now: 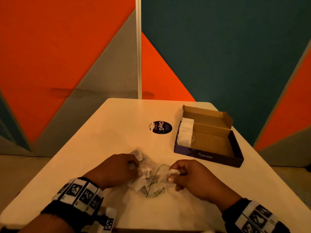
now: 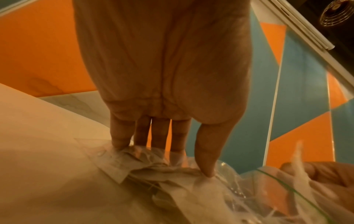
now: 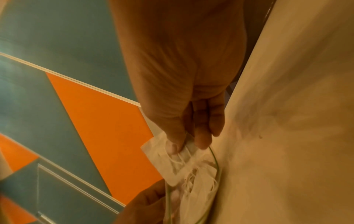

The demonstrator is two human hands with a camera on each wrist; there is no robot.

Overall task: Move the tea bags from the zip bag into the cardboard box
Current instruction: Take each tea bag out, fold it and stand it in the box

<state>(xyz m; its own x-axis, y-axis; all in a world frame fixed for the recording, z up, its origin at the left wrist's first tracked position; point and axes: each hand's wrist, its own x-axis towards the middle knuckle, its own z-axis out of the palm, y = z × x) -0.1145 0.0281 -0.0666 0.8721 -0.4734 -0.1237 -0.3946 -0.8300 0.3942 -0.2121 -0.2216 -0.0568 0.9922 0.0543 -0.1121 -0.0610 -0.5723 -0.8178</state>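
Note:
A clear zip bag (image 1: 151, 180) with a green seal lies crumpled on the table between my hands, several tea bags still inside it. My left hand (image 1: 136, 167) presses its far end down with straight fingers (image 2: 141, 136) and the thumb tip. My right hand (image 1: 171, 174) pinches one white tea bag (image 3: 162, 153) between thumb and fingers at the bag's mouth, by the green seal (image 3: 214, 159). Strings trail from the tea bags. The open cardboard box (image 1: 208, 156) stands at the far right, with white tea bags (image 1: 185, 133) stacked along its left side.
The pale table (image 1: 117, 132) has a round black sticker (image 1: 160, 127) left of the box. The box lid (image 1: 208, 115) stands up at the back. Orange, teal and grey wall panels rise directly behind the table's far edge.

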